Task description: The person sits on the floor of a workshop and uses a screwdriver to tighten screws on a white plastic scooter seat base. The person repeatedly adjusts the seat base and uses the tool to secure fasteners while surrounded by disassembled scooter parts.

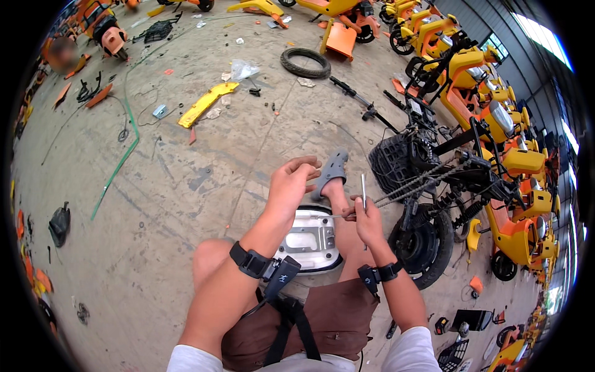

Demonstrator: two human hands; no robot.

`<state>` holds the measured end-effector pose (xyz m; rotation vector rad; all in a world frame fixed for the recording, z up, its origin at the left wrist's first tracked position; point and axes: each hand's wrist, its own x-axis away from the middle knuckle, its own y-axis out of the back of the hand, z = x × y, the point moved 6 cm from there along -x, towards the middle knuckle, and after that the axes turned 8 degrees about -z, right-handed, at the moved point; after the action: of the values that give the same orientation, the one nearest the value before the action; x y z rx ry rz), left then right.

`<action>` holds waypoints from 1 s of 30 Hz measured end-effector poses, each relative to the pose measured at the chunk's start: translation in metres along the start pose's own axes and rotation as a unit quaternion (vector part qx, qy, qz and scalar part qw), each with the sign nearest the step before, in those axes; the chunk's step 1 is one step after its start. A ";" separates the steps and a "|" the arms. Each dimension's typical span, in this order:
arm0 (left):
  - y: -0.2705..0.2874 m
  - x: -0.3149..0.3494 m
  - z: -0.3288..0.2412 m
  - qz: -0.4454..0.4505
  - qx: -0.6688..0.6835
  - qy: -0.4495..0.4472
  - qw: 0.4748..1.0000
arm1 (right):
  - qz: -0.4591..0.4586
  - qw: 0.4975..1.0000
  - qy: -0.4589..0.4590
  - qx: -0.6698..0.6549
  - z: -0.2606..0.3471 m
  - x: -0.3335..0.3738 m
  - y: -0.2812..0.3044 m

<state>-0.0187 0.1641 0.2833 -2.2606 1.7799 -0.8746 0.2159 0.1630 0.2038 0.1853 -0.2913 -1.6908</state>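
Note:
My right hand (368, 223) is closed round a T-handle wrench (364, 189). Its silver crossbar stands upright through my fist, and its thin shaft points left over a white panel. That panel (305, 239), between my legs, looks like the underside of a scooter seat, with a grey metal bracket and a dark rim. Above its far left edge hovers my left hand (290, 184), open, fingers loosely bent and nothing seen in them. The wrench shaft's tip is too fine to tell whether it touches the panel.
Right beside me lies a stripped scooter frame with a wheel (427, 245) and black basket (392, 162). Rows of yellow scooters (527, 223) stand beyond. A yellow panel (207, 104), a loose tire (305, 63) and a green strap (116, 170) lie on the concrete floor.

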 end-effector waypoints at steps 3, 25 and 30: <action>-0.003 -0.002 -0.002 0.017 0.001 -0.010 1.000 | 0.020 0.996 0.033 0.085 0.010 0.001 0.014; -0.016 -0.001 0.001 0.044 -0.015 -0.023 0.999 | 0.065 0.964 0.066 0.248 -0.005 0.016 0.012; -0.016 0.000 -0.001 0.040 -0.032 -0.024 0.998 | 0.070 0.963 0.065 0.253 -0.010 0.015 0.008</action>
<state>-0.0052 0.1692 0.2910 -2.2110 1.8899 -0.7519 0.2245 0.1463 0.1977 0.6373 -0.6207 -1.4302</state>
